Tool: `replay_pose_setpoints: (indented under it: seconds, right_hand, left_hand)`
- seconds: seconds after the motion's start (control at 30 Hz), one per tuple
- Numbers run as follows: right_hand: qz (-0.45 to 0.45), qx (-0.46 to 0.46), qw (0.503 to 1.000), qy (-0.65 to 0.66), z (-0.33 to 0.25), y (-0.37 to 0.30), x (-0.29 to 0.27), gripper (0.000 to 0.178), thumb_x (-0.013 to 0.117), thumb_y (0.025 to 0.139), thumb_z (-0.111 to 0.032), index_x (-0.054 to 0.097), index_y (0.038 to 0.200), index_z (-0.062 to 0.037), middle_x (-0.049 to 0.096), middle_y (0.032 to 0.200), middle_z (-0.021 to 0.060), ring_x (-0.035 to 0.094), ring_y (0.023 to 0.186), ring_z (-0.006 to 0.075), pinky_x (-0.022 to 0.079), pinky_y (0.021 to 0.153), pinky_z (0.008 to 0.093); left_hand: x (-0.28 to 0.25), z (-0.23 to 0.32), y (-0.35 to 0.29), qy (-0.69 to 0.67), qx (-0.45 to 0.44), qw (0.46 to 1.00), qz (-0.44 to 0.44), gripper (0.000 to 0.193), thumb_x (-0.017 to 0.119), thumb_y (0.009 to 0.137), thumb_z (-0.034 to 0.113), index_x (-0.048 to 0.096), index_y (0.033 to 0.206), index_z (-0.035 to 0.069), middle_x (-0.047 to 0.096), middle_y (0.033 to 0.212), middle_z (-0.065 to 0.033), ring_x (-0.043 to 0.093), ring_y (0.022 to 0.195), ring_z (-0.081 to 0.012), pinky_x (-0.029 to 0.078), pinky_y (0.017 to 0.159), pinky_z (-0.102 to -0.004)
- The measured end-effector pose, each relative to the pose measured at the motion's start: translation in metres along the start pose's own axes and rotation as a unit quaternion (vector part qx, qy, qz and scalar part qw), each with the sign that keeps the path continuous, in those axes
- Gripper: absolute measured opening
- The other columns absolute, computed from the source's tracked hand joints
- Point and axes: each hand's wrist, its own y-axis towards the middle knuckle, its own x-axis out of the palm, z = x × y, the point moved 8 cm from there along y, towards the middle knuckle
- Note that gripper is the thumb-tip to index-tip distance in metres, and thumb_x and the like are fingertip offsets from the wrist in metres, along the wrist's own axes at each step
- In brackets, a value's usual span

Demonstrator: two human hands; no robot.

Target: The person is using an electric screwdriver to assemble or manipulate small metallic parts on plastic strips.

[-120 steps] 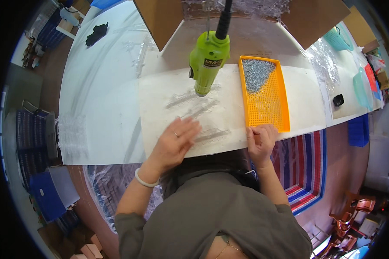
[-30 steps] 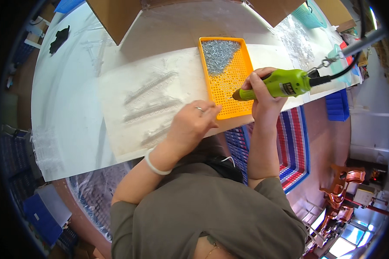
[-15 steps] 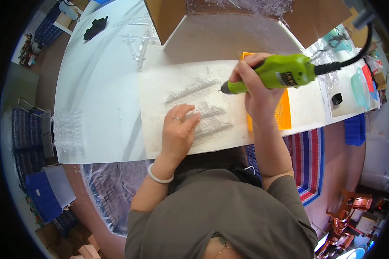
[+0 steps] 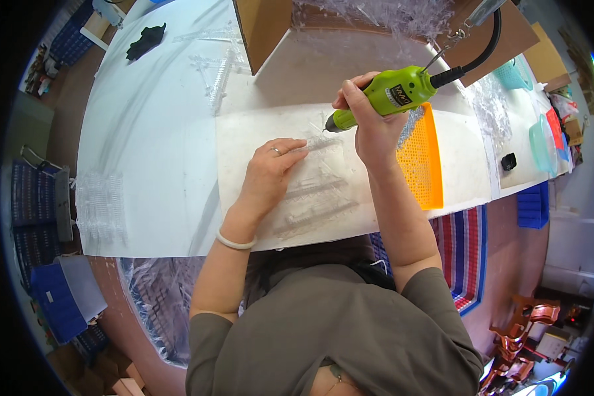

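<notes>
My right hand point(image 4: 376, 129) is wrapped round a green corded electric screwdriver point(image 4: 399, 92), tilted so its tip points down and left. The tip is close to the right end of a clear plastic strip point(image 4: 322, 140); whether it touches cannot be seen. Over the left part of this strip lies my left hand point(image 4: 267, 175), thumb and fingers closed on it and hiding that part. More clear strips point(image 4: 317, 189) lie nearer my body on the pale work board point(image 4: 356, 175). An orange perforated basket point(image 4: 431, 165) beside my right forearm holds small grey pieces.
An open cardboard box point(image 4: 261, 33) with clear plastic pieces stands at the back. Loose clear strips point(image 4: 218, 76) and a black cloth-like item point(image 4: 146, 41) are on the left side; clear parts point(image 4: 101, 208) sit at the near left edge. A small black object point(image 4: 509, 162) is at right.
My left hand has moved away from my body onto the farthest strip. The screwdriver has shifted left and slightly farther away with my right hand, uncovering more of the orange basket.
</notes>
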Motion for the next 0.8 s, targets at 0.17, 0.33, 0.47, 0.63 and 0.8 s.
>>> replay_pose_setpoints:
  seconds: [0.17,0.33,0.47,0.63,0.8]
  right_hand:
    - [-0.018,0.004,1.0,-0.007,0.003,-0.002,0.0,0.01,0.065,0.083,0.004,0.059,0.088,-0.0022,0.064,0.079,0.0082,0.064,0.066,0.0157,0.053,0.063,0.0275]
    - [-0.036,0.014,0.999,-0.028,0.006,-0.004,0.0,0.01,0.066,0.084,0.004,0.06,0.089,-0.0025,0.064,0.081,0.0076,0.064,0.067,0.0147,0.053,0.064,0.0268]
    - [-0.037,0.023,0.999,-0.026,0.009,-0.005,-0.002,0.01,0.066,0.084,0.003,0.06,0.089,-0.0027,0.064,0.082,0.0072,0.064,0.067,0.0146,0.053,0.064,0.0268]
    - [-0.038,0.027,0.999,-0.024,0.01,-0.007,-0.002,0.011,0.066,0.084,0.004,0.06,0.09,-0.0026,0.064,0.082,0.0069,0.064,0.068,0.0144,0.053,0.064,0.0266]
    - [-0.033,0.037,0.998,-0.038,0.012,-0.008,-0.002,0.011,0.066,0.084,0.004,0.06,0.09,-0.0023,0.064,0.081,0.0072,0.064,0.067,0.0146,0.054,0.064,0.0268]
  left_hand:
    - [0.002,0.0,0.001,-0.019,0.007,1.0,-0.009,0.022,0.064,0.082,-0.002,0.073,0.099,0.007,0.069,0.11,-0.0052,0.062,0.106,-0.0256,0.051,0.089,-0.0341]
    - [0.002,-0.001,0.0,-0.022,-0.001,1.0,-0.006,0.022,0.064,0.082,-0.003,0.073,0.099,0.007,0.069,0.111,-0.0055,0.062,0.107,-0.0253,0.051,0.09,-0.0339]
    - [0.002,-0.001,-0.001,-0.018,-0.001,1.0,-0.01,0.023,0.064,0.082,-0.003,0.073,0.1,0.007,0.069,0.112,-0.0057,0.062,0.107,-0.0252,0.051,0.09,-0.0337]
    - [0.002,-0.001,-0.002,-0.025,-0.007,1.0,-0.008,0.02,0.062,0.082,0.002,0.072,0.099,0.008,0.069,0.112,-0.0024,0.061,0.108,-0.0254,0.048,0.093,-0.0362]
    - [0.003,-0.003,-0.002,-0.022,-0.003,1.0,-0.007,0.02,0.062,0.083,0.002,0.072,0.099,0.008,0.069,0.113,-0.0026,0.061,0.108,-0.0258,0.048,0.093,-0.0365]
